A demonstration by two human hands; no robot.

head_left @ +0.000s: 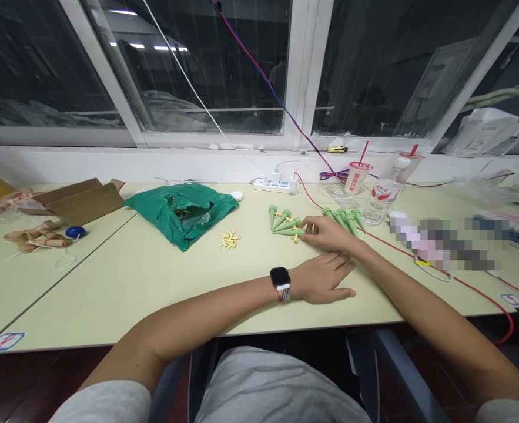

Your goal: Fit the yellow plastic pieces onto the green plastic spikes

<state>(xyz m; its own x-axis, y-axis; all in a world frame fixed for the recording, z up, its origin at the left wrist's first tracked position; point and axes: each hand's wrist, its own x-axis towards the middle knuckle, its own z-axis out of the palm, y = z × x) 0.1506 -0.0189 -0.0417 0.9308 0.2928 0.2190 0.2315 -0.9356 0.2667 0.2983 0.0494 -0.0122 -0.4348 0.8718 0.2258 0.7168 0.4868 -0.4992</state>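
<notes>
Green cone-shaped watering spikes point(281, 218) lie fanned out on the table, with small yellow valves among them. My right hand point(327, 234) is at the nearest one, its thumb and forefinger closed around the capped end of that green watering spike point(288, 232). A yellow valve point(295, 239) lies just below this spike. More green spikes point(341, 218) rest behind my right hand, partly hidden by it. My left hand point(323, 278), with a watch on its wrist, lies palm down on the table, fingers stretched out and holding nothing. Its fingertips are close beside my right wrist.
A pile of yellow valves point(230, 239) lies beside a torn green bag point(184, 214). A water bottle point(385, 191) and a drink cup point(357, 178) stand at the right. A red cable point(395, 247) crosses the right side. Wooden toys point(43, 238) and a cardboard box point(83, 202) lie left.
</notes>
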